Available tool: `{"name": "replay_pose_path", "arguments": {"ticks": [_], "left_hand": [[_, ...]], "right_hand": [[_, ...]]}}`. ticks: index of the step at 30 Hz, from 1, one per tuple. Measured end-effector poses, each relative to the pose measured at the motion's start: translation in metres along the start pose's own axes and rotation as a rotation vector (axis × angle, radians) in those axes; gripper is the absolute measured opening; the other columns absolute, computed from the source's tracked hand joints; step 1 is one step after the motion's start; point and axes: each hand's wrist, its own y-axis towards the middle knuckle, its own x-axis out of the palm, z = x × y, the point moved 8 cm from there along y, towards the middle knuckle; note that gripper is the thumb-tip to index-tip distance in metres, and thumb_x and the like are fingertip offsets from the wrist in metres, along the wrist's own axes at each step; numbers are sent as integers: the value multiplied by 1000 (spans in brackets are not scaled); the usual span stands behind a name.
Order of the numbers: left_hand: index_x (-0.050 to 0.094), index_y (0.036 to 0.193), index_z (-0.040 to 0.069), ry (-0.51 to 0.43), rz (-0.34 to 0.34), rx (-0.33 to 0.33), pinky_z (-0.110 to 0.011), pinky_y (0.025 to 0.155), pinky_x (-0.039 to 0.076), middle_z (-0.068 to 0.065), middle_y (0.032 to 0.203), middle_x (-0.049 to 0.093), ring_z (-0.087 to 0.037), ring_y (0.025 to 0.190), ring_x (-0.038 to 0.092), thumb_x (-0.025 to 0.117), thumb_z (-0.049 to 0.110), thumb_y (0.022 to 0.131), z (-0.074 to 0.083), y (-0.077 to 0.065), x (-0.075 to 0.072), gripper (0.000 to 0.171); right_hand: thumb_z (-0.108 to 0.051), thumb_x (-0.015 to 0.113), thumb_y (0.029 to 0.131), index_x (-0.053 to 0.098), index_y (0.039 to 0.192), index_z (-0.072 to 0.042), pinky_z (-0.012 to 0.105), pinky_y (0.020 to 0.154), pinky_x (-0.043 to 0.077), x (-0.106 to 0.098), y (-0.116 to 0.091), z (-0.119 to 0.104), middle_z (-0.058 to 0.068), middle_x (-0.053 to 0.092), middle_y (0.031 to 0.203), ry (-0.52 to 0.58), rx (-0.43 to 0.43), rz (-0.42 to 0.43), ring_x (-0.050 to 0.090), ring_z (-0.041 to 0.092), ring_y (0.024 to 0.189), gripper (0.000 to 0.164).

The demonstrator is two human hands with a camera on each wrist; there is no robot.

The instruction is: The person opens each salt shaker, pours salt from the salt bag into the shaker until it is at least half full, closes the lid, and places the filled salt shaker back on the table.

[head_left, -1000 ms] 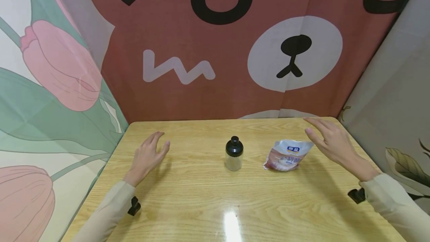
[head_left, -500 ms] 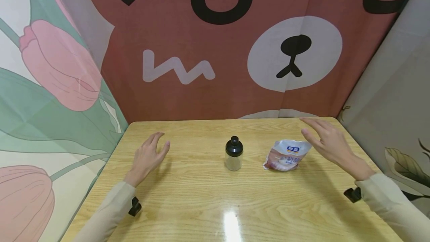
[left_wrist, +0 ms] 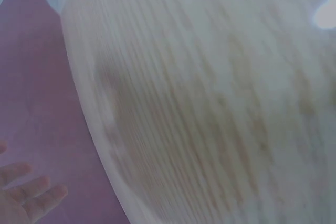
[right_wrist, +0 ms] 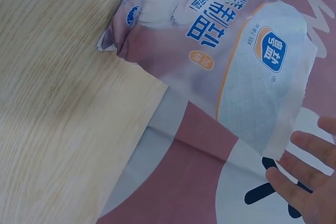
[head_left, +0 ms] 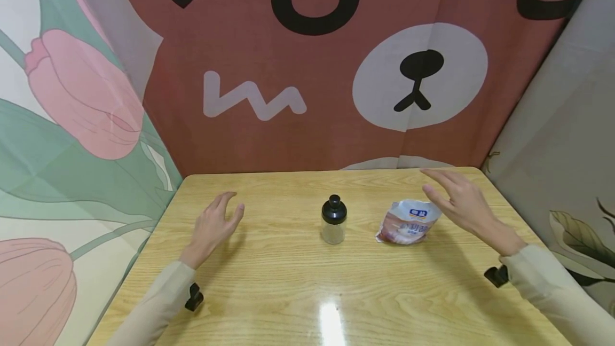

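Observation:
A bag of salt (head_left: 408, 222), pink and white with blue lettering, stands on the wooden table (head_left: 269, 292) right of the middle. To its left is a small clear glass jar (head_left: 333, 220) with a black knobbed lid, upright. My right hand (head_left: 463, 204) hovers just right of the bag, fingers extended and holding nothing; in the right wrist view its fingertips lie close to the upper edge of the salt bag (right_wrist: 210, 51). Over the table's left side my left hand (head_left: 213, 226) is held up with relaxed fingers, away from both things. Its fingers (left_wrist: 37, 198) show in the left wrist view's corner.
Behind the table hangs a reddish-brown cloth (head_left: 259, 138) printed with a bear's face. A flower-patterned cloth (head_left: 86, 191) borders the left side and a grey one (head_left: 552, 148) the right. Light glares off the table's front (head_left: 330, 322).
My right hand has moved a little to the left, closer to the salt bag. The left hand has hardly moved; the bag and jar stay in place.

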Motion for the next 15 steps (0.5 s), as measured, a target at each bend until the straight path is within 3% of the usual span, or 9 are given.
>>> {"name": "replay_pose_path", "arguments": {"ticks": [15], "left_hand": [[49, 143, 8, -17, -20, -13, -59, 83, 50, -17, 141, 51, -43, 116, 56, 43, 53, 102, 1, 1, 5, 61]], "right_hand": [[-22, 63, 97, 60, 134, -8, 62, 86, 46, 5, 4, -7, 18, 63, 126, 25, -27, 0, 57, 42, 114, 40]]}}
